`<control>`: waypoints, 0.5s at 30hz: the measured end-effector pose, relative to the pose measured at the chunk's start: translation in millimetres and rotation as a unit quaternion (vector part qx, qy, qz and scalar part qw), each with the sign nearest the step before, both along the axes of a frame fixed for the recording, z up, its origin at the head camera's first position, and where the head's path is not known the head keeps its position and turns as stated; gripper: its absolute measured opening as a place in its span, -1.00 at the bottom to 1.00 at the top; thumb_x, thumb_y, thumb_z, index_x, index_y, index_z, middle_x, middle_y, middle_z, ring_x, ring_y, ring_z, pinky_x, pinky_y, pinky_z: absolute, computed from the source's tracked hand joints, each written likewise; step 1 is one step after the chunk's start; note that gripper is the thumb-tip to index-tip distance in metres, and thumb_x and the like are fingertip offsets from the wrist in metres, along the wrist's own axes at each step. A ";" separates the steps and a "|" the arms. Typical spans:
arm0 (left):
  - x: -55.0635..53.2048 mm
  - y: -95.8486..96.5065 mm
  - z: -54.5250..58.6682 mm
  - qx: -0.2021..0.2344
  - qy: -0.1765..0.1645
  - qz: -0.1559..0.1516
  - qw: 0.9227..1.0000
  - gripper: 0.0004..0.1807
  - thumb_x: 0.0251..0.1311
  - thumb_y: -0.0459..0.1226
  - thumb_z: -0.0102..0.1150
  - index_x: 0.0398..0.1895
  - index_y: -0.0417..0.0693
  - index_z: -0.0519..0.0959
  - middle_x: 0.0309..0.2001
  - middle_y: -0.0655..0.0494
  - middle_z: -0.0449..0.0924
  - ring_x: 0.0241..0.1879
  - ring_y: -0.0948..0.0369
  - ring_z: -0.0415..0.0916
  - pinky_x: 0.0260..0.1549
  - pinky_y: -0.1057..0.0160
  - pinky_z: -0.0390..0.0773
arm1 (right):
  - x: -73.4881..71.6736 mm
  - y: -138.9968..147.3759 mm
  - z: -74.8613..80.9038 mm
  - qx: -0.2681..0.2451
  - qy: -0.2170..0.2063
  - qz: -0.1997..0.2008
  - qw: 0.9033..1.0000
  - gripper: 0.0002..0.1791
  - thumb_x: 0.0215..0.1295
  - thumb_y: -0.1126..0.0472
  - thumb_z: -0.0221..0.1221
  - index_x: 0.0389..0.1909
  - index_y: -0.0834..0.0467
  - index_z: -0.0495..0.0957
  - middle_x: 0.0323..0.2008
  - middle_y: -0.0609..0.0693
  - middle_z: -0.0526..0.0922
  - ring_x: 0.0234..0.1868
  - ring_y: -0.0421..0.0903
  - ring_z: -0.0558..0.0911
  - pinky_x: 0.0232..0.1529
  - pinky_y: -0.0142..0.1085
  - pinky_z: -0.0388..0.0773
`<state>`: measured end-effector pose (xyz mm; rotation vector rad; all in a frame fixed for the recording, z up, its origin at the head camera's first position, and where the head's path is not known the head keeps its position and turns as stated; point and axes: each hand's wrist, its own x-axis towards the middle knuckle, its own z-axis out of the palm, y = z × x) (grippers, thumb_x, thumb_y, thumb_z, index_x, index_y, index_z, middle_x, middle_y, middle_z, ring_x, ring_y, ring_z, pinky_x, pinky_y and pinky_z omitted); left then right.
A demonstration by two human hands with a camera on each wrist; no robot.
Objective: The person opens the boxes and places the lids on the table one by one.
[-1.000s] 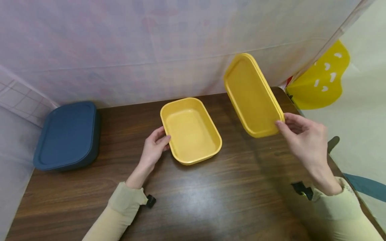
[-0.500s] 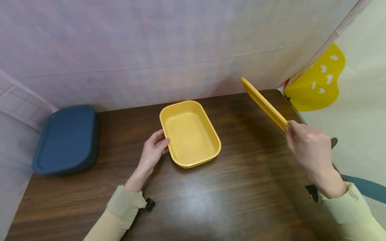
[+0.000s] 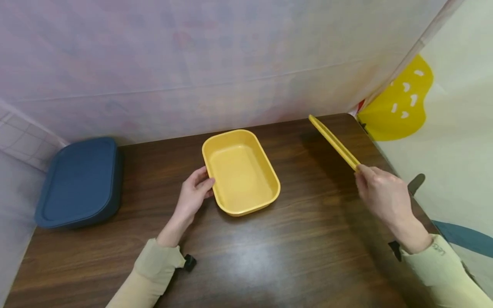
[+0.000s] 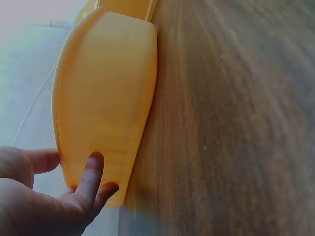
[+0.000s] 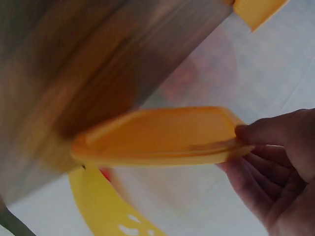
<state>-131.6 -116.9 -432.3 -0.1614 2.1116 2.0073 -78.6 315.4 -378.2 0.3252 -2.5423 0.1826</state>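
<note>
The yellow box [image 3: 242, 177], gripped by the left hand [image 3: 192, 193], is uncovered, its lid [image 3: 333, 142] pinched by the right hand [image 3: 387, 196], not yet placed.

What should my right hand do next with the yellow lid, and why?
Probably lower the yellow lid flat onto the table, right of the yellow container. Your right hand holds it tilted near the table's far right corner, while your left hand grips the container.

Way through in front of yellow box [image 3: 242, 177], over bare table [image 3: 246, 256]. Left of box: left hand [image 3: 192, 191] at its wall, blue container [image 3: 78, 179] farther out. Right: gap, then tilted lid [image 3: 334, 143], right hand [image 3: 385, 194]. Behind: cloth [image 3: 192, 77], close.
</note>
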 end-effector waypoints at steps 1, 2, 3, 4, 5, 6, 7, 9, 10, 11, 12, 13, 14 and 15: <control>0.0 -0.6 0.4 0.001 -0.001 0.001 1.000 -0.40 0.55 -0.36 0.07 0.59 -0.25 0.24 0.53 -0.26 0.35 0.28 -0.02 0.58 -0.19 0.51 0.66 | -0.2 0.3 -0.3 -0.018 -0.019 -0.002 1.000 -0.82 0.17 0.47 0.40 -0.20 0.42 0.69 -0.46 0.32 0.71 -0.59 0.18 0.60 -0.59 0.10 0.56; 0.1 -1.1 0.7 0.001 -0.002 0.001 1.000 -0.40 0.55 -0.37 0.07 0.59 -0.25 0.24 0.53 -0.25 0.35 0.28 -0.01 0.58 -0.19 0.51 0.66 | -0.5 0.9 -0.6 -0.035 -0.037 -0.006 0.999 -0.78 0.15 0.44 0.44 -0.18 0.40 0.72 -0.40 0.33 0.74 -0.54 0.19 0.63 -0.54 0.09 0.59; 0.3 -1.4 1.1 0.002 -0.002 0.001 1.000 -0.40 0.55 -0.37 0.07 0.59 -0.25 0.24 0.53 -0.26 0.35 0.27 -0.01 0.59 -0.19 0.51 0.66 | -1.1 1.9 -1.1 -0.052 -0.053 -0.010 0.997 -0.76 0.13 0.41 0.48 -0.17 0.38 0.74 -0.36 0.33 0.76 -0.50 0.19 0.65 -0.50 0.06 0.61; 0.4 -1.7 1.3 0.003 -0.002 0.001 1.000 -0.40 0.55 -0.37 0.07 0.59 -0.25 0.24 0.53 -0.26 0.35 0.27 0.00 0.59 -0.19 0.51 0.66 | -1.9 3.1 -1.8 -0.069 -0.069 -0.016 0.995 -0.75 0.12 0.38 0.51 -0.18 0.36 0.76 -0.35 0.31 0.77 -0.46 0.18 0.66 -0.47 -0.01 0.61; 0.5 -1.9 1.4 0.004 -0.002 0.001 1.000 -0.40 0.55 -0.38 0.07 0.59 -0.25 0.24 0.53 -0.25 0.35 0.26 0.01 0.59 -0.19 0.51 0.66 | -2.4 4.5 -2.5 -0.083 -0.082 -0.023 0.993 -0.74 0.11 0.34 0.54 -0.19 0.34 0.77 -0.33 0.30 0.78 -0.43 0.17 0.67 -0.44 -0.09 0.60; 0.6 -2.0 1.4 0.003 -0.002 0.000 1.000 -0.40 0.55 -0.37 0.07 0.58 -0.25 0.25 0.53 -0.26 0.36 0.26 0.02 0.59 -0.19 0.51 0.66 | -2.8 6.3 -3.8 -0.096 -0.092 -0.027 0.991 -0.75 0.10 0.31 0.55 -0.21 0.31 0.78 -0.33 0.28 0.79 -0.40 0.15 0.68 -0.42 -0.18 0.58; 0.7 -2.1 1.6 0.002 -0.002 0.000 1.000 -0.40 0.55 -0.37 0.07 0.58 -0.25 0.25 0.53 -0.26 0.36 0.26 0.02 0.59 -0.18 0.51 0.66 | -3.0 8.1 -5.3 -0.104 -0.099 -0.030 0.989 -0.76 0.09 0.28 0.57 -0.24 0.28 0.79 -0.35 0.23 0.80 -0.41 0.10 0.68 -0.42 -0.28 0.51; 0.8 -2.2 1.9 -0.001 -0.002 -0.002 1.000 -0.41 0.55 -0.36 0.07 0.58 -0.24 0.25 0.52 -0.25 0.37 0.26 0.03 0.60 -0.18 0.50 0.66 | -2.9 11.6 -8.6 -0.122 -0.115 -0.029 0.985 -0.77 0.08 0.24 0.58 -0.27 0.22 0.80 -0.38 0.16 0.81 -0.42 -0.03 0.67 -0.43 -0.44 0.41; 0.8 -2.1 2.0 -0.002 -0.002 -0.002 1.000 -0.41 0.56 -0.36 0.07 0.59 -0.23 0.25 0.52 -0.24 0.38 0.26 0.03 0.60 -0.18 0.50 0.66 | -2.8 13.0 -10.4 -0.132 -0.124 -0.027 0.983 -0.79 0.07 0.23 0.59 -0.29 0.20 0.80 -0.40 0.13 0.81 -0.43 -0.13 0.66 -0.42 -0.51 0.40; 0.9 -1.9 2.4 -0.004 -0.002 -0.002 1.000 -0.41 0.56 -0.35 0.07 0.59 -0.22 0.26 0.52 -0.23 0.38 0.27 0.03 0.59 -0.17 0.50 0.66 | -2.5 14.3 -12.1 -0.140 -0.134 -0.024 0.981 -0.80 0.07 0.22 0.59 -0.31 0.18 0.80 -0.41 0.11 0.82 -0.44 -0.24 0.63 -0.42 -0.56 0.38; 0.8 -1.8 2.4 -0.005 -0.003 -0.002 1.000 -0.41 0.56 -0.35 0.07 0.59 -0.21 0.26 0.52 -0.23 0.39 0.27 0.04 0.59 -0.18 0.51 0.66 | -2.5 15.4 -14.0 -0.149 -0.146 -0.021 0.978 -0.81 0.08 0.22 0.58 -0.31 0.16 0.80 -0.42 0.09 0.82 -0.45 -0.35 0.60 -0.42 -0.60 0.38; 0.7 -1.6 2.6 -0.005 -0.004 -0.002 1.000 -0.41 0.56 -0.35 0.06 0.59 -0.21 0.26 0.52 -0.22 0.39 0.27 0.03 0.59 -0.18 0.51 0.66 | -2.4 16.2 -15.7 -0.155 -0.156 -0.021 0.975 -0.82 0.09 0.21 0.58 -0.32 0.15 0.80 -0.43 0.08 0.82 -0.45 -0.44 0.56 -0.41 -0.64 0.37; 0.6 -1.4 2.7 -0.004 -0.004 -0.002 1.000 -0.41 0.56 -0.35 0.06 0.59 -0.21 0.26 0.51 -0.22 0.39 0.27 0.03 0.59 -0.18 0.51 0.66 | -2.3 16.5 -17.5 -0.161 -0.165 -0.020 0.973 -0.82 0.09 0.21 0.58 -0.33 0.15 0.80 -0.43 0.06 0.82 -0.45 -0.52 0.51 -0.41 -0.66 0.38; 0.5 -1.2 2.7 -0.004 -0.004 -0.003 1.000 -0.42 0.56 -0.35 0.06 0.58 -0.21 0.26 0.51 -0.23 0.39 0.26 0.03 0.59 -0.18 0.51 0.66 | -2.6 16.6 -19.3 -0.164 -0.175 -0.019 0.971 -0.83 0.10 0.20 0.58 -0.33 0.14 0.80 -0.43 0.05 0.81 -0.45 -0.58 0.47 -0.40 -0.66 0.38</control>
